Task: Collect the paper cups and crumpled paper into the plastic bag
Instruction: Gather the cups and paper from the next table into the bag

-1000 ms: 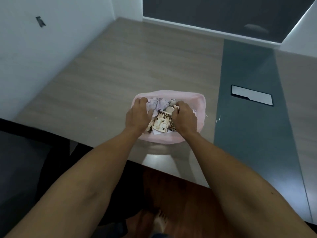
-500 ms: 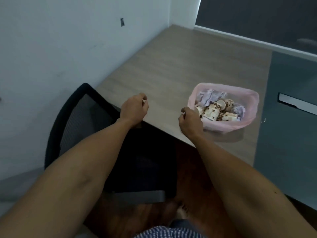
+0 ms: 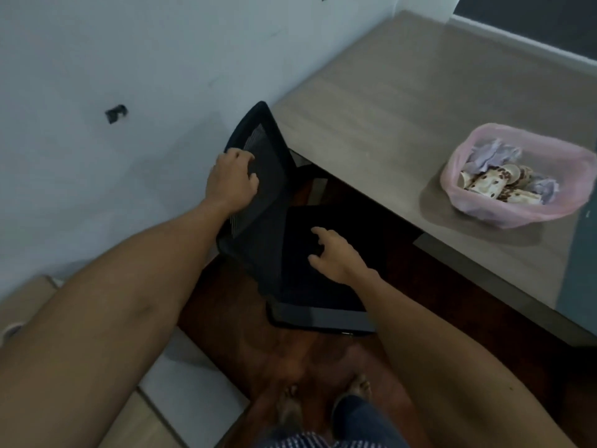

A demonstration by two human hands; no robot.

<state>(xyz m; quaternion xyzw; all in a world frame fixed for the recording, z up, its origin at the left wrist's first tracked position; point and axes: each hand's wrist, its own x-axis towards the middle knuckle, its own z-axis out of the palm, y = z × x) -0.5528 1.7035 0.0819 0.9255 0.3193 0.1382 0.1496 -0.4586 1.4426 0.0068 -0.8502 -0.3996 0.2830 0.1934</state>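
Observation:
A pink plastic bag [image 3: 559, 205] sits open on the grey table at the right. Inside lie brown-spotted paper cups [image 3: 491, 185] and lilac crumpled paper [image 3: 494, 153]. Both hands are away from the bag, down at a black office chair [image 3: 274, 221]. My left hand [image 3: 231, 179] grips the top of the chair's mesh backrest. My right hand [image 3: 336, 255] hovers with fingers spread over the chair's dark seat and holds nothing.
The grey table [image 3: 387, 130] runs from the wall to the right, its front edge above the chair seat. A white wall [image 3: 129, 76] stands at the left. Wooden floor [image 3: 258, 350] and my feet [image 3: 323, 399] are below.
Both hands have left the bag and moved left and down to the chair. My view has swung left, so the bag now lies at the far right.

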